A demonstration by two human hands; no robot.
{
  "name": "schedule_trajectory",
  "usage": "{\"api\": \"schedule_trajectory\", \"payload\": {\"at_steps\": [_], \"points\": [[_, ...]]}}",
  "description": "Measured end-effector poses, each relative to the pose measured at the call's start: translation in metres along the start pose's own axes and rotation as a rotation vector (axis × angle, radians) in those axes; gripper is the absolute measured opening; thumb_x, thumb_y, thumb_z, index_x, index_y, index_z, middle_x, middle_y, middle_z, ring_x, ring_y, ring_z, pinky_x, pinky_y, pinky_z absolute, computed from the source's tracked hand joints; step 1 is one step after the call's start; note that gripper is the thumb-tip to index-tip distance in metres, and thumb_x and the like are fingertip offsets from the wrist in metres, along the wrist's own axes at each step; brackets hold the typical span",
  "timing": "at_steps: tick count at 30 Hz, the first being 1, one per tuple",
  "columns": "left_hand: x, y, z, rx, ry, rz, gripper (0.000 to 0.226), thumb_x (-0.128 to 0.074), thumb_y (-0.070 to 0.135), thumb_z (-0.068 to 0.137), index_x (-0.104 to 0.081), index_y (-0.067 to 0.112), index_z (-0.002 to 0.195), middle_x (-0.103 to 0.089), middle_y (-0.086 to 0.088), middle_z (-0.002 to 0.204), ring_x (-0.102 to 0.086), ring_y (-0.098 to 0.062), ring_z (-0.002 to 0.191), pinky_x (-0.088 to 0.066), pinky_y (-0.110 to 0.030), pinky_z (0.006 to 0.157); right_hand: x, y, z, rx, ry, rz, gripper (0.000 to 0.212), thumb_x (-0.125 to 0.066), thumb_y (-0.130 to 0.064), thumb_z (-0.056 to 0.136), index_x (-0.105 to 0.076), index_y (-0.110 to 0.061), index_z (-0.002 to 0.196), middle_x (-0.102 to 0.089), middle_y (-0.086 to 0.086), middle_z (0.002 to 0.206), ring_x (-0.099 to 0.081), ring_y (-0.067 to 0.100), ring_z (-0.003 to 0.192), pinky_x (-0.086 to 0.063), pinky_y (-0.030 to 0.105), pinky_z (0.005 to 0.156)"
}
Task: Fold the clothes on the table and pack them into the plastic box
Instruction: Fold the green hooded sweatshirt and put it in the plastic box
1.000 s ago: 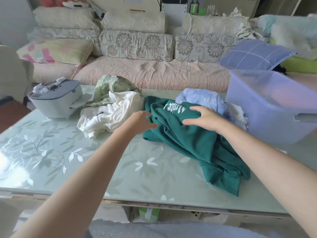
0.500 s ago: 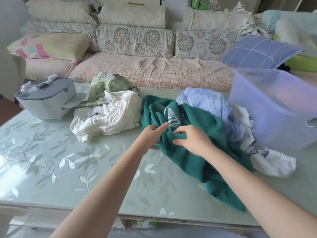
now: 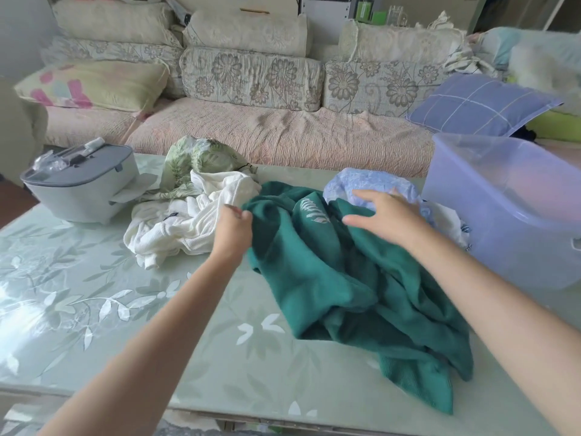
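Observation:
A crumpled dark green sweatshirt [image 3: 339, 278] with white lettering lies in the middle of the table [image 3: 94, 294]. My left hand [image 3: 232, 228] pinches its left edge. My right hand [image 3: 382, 217] hovers over its upper part with fingers spread, and I cannot tell whether it touches the cloth. Behind it lies a light blue garment [image 3: 367, 184]. A white garment [image 3: 188, 225] and a green leaf-print one [image 3: 201, 158] are heaped to the left. The translucent purple plastic box [image 3: 509, 209] stands at the right with its opening facing up.
A grey lidded appliance [image 3: 81, 187] sits at the table's far left. White patterned cloth [image 3: 452, 221] lies between the blue garment and the box. A sofa [image 3: 283, 133] with cushions runs behind the table. The table's front edge is near me.
My left hand has closed on the sweatshirt's left edge. My right hand has let go of the cloth and moved up and right with fingers spread. The sweatshirt has shifted.

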State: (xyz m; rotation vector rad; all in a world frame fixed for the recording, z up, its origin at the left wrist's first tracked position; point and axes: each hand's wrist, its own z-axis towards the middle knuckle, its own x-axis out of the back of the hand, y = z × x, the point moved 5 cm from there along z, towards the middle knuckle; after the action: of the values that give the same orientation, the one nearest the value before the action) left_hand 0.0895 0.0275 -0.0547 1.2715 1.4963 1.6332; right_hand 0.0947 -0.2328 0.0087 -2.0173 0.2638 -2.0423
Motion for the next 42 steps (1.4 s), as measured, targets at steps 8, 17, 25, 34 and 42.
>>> {"api": "schedule_trajectory", "payload": {"at_steps": [8,17,25,34,42], "points": [[0.053,0.042,0.015,-0.183,0.082,0.374,0.032,-0.053,0.029,0.093,-0.047,0.011,0.119,-0.056,-0.01,0.107,-0.053,-0.028,0.098,-0.039,-0.033,0.074,-0.03,0.033,0.012,-0.176,-0.244,0.299,0.08,-0.078,-0.009,0.074,-0.039,-0.015,0.144,-0.064,0.005,0.111,-0.06,0.024,0.1,-0.046,0.029,0.085],[0.071,0.024,0.012,-0.225,0.041,1.112,0.042,-0.051,-0.001,0.085,-0.064,0.027,0.113,-0.04,-0.014,0.131,-0.035,-0.035,0.122,-0.032,-0.039,0.097,-0.018,0.02,0.011,-0.105,-0.236,0.204,0.048,-0.066,-0.002,0.08,-0.063,-0.025,0.122,-0.068,0.01,0.106,-0.064,0.025,0.089,-0.051,0.031,0.08],[-0.036,-0.008,-0.026,-0.426,-0.503,0.999,0.083,-0.076,0.055,0.067,-0.043,0.031,0.14,-0.04,-0.002,0.143,-0.039,-0.026,0.13,-0.026,-0.043,0.112,-0.023,0.007,0.009,0.161,0.054,-0.123,0.054,-0.066,-0.034,0.086,-0.048,-0.032,0.137,-0.039,-0.004,0.149,-0.02,0.021,0.142,-0.005,0.046,0.118],[-0.023,-0.05,-0.017,-0.595,-0.258,1.469,0.048,-0.054,0.003,0.08,-0.043,0.03,0.118,-0.051,0.006,0.124,-0.044,-0.021,0.113,-0.029,-0.035,0.097,-0.056,0.03,0.004,0.071,-0.225,-0.267,0.065,-0.071,-0.04,0.08,-0.046,-0.029,0.139,-0.039,-0.006,0.146,-0.02,0.021,0.141,0.009,0.062,0.111],[0.021,-0.009,0.015,-0.703,0.003,1.385,0.038,-0.05,0.006,0.089,-0.062,0.032,0.114,-0.051,-0.002,0.114,-0.055,-0.023,0.103,-0.033,-0.036,0.092,-0.049,0.009,-0.011,0.2,-0.368,0.004,0.015,-0.078,-0.022,0.075,-0.074,-0.024,0.089,-0.067,-0.015,0.081,-0.062,0.004,0.08,-0.045,0.022,0.078]]}}
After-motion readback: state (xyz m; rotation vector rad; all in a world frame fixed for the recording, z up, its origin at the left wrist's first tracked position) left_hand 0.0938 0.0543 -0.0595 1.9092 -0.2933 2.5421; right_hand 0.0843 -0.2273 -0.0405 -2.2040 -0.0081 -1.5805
